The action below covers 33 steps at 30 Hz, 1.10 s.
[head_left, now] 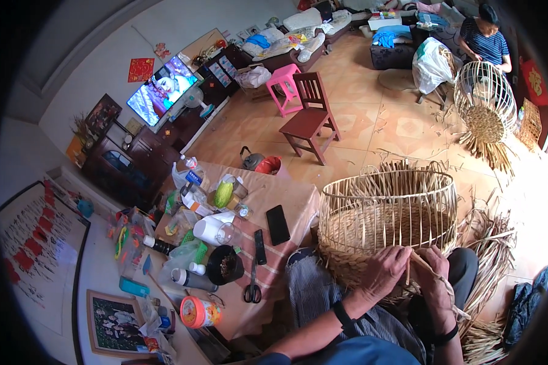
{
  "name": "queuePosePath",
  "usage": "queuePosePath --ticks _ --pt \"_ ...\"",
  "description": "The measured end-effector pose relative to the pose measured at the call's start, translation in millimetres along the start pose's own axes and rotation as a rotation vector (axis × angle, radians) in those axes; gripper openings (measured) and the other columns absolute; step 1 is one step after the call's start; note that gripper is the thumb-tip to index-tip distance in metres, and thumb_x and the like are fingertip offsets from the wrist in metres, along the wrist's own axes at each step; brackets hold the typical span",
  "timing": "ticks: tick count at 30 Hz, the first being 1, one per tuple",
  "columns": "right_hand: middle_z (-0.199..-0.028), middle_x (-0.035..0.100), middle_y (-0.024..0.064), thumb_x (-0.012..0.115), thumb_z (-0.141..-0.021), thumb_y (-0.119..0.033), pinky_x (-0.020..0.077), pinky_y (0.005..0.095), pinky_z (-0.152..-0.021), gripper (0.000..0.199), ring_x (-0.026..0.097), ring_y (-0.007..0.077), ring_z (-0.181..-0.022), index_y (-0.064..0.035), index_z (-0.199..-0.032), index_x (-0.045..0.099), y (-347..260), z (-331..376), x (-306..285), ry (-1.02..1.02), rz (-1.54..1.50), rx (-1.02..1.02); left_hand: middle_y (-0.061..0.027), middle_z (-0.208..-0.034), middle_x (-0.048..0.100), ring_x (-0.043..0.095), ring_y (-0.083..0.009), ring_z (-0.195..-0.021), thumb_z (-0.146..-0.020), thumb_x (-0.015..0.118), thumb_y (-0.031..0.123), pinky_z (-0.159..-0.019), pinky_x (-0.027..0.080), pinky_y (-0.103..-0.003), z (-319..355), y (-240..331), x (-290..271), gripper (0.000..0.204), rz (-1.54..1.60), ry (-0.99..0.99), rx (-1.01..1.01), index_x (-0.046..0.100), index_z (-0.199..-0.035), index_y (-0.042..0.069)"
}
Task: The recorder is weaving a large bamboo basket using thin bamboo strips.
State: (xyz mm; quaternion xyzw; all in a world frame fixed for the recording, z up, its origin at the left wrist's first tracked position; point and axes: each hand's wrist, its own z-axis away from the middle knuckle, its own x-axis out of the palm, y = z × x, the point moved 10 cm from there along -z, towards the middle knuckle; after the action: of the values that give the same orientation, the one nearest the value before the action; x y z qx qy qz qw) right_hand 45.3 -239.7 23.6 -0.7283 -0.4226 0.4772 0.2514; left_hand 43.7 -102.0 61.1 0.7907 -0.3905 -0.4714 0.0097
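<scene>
A large half-woven straw basket (377, 228) rests against my lap, its lower part densely woven and its upper part a cage of bare upright ribs under a round rim. At its near side my left hand (386, 269) pinches a pale straw strand close to a rib. Beside it my right hand (433, 275) is closed on a twisted straw strand (452, 293), whose tail trails down past the wrist. The two hands are almost touching. Fingers partly hide where the strand meets the weave.
Loose straw (490, 249) is heaped on the floor at my right. To my left a table (301, 210) bears scissors (252, 291), a phone (278, 225), a black bowl (224, 265) and bottles. A wooden chair (310, 121) stands ahead; a seated person (487, 45) handles another basket (484, 91).
</scene>
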Motion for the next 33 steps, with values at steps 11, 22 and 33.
queuePosePath --ticks 11,22,33 --pt "-0.088 0.060 0.0126 0.075 -0.087 -0.015 0.0541 0.0439 -0.064 0.026 0.066 0.0365 -0.075 -0.0082 -0.111 0.071 -1.5 2.2 11.5 -0.028 0.151 0.040 -0.0183 -0.087 0.062 0.067 -0.0327 -0.076 -0.097 0.051 -0.001 -0.063 0.051 -0.042 16.8 -21.8 46.1 0.014 0.285 -0.204 -0.325 0.053 -0.111 0.003" --pt "-0.092 0.062 0.0132 0.076 -0.085 -0.016 0.0543 0.0483 -0.068 0.023 0.067 0.0397 -0.079 -0.0062 -0.102 0.064 1.5 -2.7 18.6 -0.129 0.284 0.017 -0.0118 -0.089 0.064 0.069 -0.0284 -0.076 -0.098 0.059 0.005 -0.066 0.053 -0.038 11.0 -12.1 30.6 0.017 0.479 -0.128 -0.263 0.061 -0.114 0.004" --pt "-0.081 0.069 0.0022 0.059 -0.100 -0.007 0.0483 0.0247 -0.061 0.010 0.059 0.0090 -0.064 -0.0018 -0.093 0.064 85.8 38.9 8.2 0.197 -0.793 0.621 -0.0083 -0.097 0.067 0.070 -0.0291 -0.085 -0.093 0.074 0.011 -0.070 0.056 -0.036 12.6 -30.5 17.0 0.015 0.253 -0.085 -0.339 0.073 -0.107 0.008"
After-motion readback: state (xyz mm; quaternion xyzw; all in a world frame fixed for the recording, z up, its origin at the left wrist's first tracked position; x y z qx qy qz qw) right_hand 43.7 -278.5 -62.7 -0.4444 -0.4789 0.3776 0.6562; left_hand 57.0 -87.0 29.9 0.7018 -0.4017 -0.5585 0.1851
